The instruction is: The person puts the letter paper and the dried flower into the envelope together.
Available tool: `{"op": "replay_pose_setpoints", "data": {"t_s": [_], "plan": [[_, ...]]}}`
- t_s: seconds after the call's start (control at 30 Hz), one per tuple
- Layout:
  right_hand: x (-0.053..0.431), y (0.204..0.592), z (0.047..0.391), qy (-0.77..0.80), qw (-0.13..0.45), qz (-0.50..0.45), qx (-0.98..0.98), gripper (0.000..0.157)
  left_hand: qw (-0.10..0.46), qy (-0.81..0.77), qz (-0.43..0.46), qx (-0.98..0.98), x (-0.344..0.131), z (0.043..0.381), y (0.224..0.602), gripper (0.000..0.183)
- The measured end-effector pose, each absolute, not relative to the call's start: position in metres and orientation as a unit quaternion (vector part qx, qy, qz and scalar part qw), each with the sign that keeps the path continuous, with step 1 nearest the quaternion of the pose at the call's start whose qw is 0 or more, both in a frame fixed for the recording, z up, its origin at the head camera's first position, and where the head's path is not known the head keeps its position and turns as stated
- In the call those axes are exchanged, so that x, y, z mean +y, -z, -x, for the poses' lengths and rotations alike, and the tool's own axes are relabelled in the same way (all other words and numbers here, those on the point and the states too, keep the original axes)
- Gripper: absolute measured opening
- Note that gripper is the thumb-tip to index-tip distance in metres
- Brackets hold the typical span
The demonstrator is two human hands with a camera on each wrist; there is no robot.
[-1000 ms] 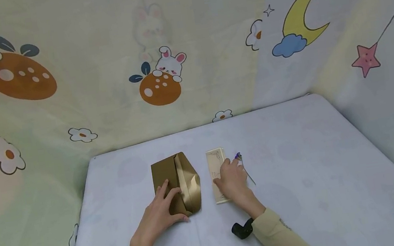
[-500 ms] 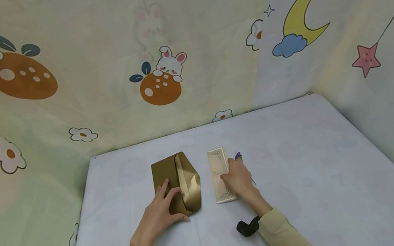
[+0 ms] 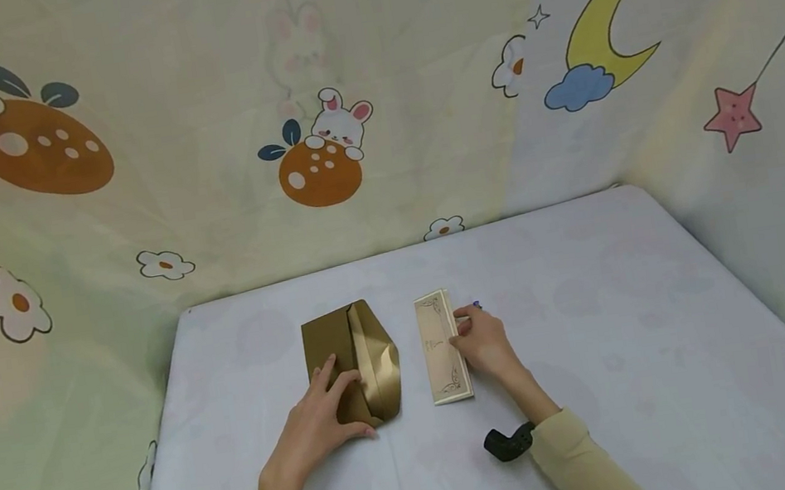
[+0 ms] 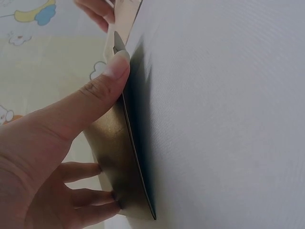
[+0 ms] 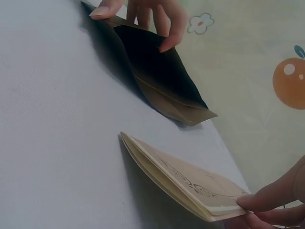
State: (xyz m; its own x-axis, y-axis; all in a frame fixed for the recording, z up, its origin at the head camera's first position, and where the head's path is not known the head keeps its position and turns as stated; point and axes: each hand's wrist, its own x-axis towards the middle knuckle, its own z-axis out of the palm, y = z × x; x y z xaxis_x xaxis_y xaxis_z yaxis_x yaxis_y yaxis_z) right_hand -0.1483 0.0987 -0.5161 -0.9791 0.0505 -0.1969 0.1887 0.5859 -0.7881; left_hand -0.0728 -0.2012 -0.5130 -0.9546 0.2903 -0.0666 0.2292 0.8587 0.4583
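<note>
A gold envelope point(image 3: 325, 334) lies on the white tabletop with its flap unfolded to the right. In the right wrist view its dark mouth gapes. My left hand point(image 3: 319, 423) holds it, thumb at the near edge and spread fingers on top, index fingertip by the mouth. To the right, a narrow cream folded card point(image 3: 444, 367) with dark scroll ornaments is tilted, its right edge raised. My right hand point(image 3: 485, 345) pinches that edge, thumb on top and fingers partly hidden beneath. Behind that hand peeks a small purple flower point(image 3: 477, 305), its stem hidden.
White cloth covers the table point(image 3: 635, 311), whose far edge meets a patterned fabric wall point(image 3: 424, 148). Another fabric wall stands along the right side. Black camera mounts point(image 3: 509, 443) sit at both wrists, close above the table.
My right hand has slid right from the card's face to its edge and now pinches it, raising that side slightly. The flower's stem has become covered. My left hand and the envelope stay put.
</note>
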Motion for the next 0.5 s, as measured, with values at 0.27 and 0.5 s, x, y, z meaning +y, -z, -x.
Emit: {"op": "replay_pose_setpoints", "data": {"t_s": [0.27,0.5], "plan": [[0.107,0.511,0.148,0.509,0.111,-0.081,0.849,0.044,0.064,-0.228,-0.142,0.961,-0.202,0.073,0.513,0.083],[0.113,0.513,0.148,0.589,0.151,-0.081,0.790,0.045,0.061,-0.225,-0.140,0.962,-0.202,0.072,0.513,0.083]]}}
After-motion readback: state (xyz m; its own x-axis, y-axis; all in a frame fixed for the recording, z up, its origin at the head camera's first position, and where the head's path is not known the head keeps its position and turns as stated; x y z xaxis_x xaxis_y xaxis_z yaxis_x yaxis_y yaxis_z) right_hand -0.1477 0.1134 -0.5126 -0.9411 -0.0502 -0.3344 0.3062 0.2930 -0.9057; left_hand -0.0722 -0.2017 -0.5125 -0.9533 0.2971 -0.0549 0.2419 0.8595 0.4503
